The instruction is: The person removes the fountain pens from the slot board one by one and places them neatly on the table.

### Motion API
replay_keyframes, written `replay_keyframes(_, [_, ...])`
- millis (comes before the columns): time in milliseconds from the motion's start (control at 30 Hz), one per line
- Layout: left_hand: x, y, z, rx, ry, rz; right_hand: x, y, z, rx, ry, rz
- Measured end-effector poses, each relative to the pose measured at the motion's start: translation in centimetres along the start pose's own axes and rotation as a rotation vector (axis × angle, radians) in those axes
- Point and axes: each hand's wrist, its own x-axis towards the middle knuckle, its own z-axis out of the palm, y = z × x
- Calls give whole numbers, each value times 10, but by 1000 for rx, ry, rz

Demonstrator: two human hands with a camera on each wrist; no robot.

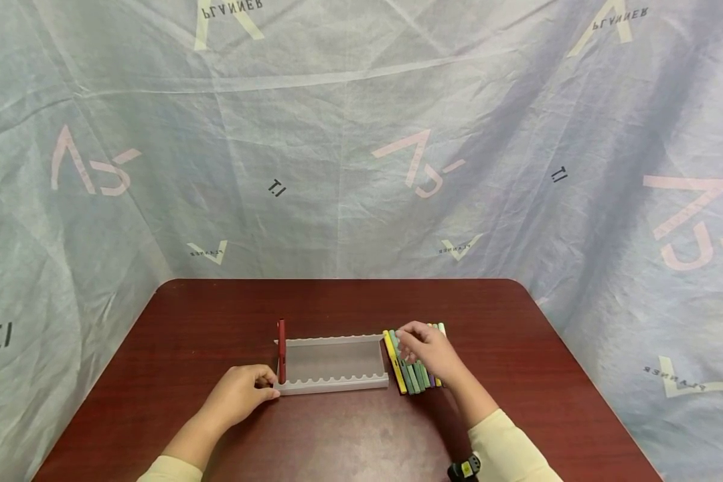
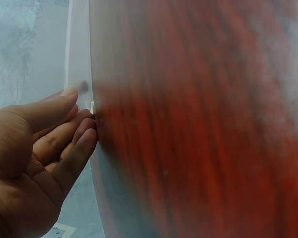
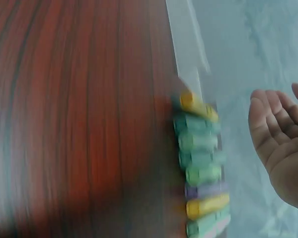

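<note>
A pale notched rack (image 1: 343, 385) sits on the table, scalloped along both long sides. Across its left end lies a red marker (image 1: 282, 355), in the end notches. At the near left corner my left hand (image 1: 241, 391) pinches the rack; in the left wrist view the thumb and bent fingers meet at its pale edge. My right hand (image 1: 429, 348) is raised over a row of markers (image 1: 411, 375), fingers loosely bent and holding nothing. Yellow, green and purple markers (image 3: 201, 144) lie side by side at the rack's right end, partly covered by that hand.
The dark red wooden table (image 1: 349, 435) has rounded far corners. A printed grey cloth (image 1: 337, 167) hangs behind it and along both sides. On the right wrist is a black strapped device (image 1: 464, 468).
</note>
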Motion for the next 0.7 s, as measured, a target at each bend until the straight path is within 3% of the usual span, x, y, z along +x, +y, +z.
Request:
replay_keyframes(100, [-1, -1, 0, 1, -1, 1, 4, -5, 19, 41, -69, -22])
replay_keyframes(333, [-2, -1, -1, -5, -5, -1, 6, -17, 59, -34, -150, -56])
replay_keyframes(433, [-2, -1, -1, -8, -8, -3, 5, -25, 74, -7, -203, -51])
replay_keyframes(700, [-2, -2, 0, -5, -15, -1, 13, -29, 118, 43, -231, -31])
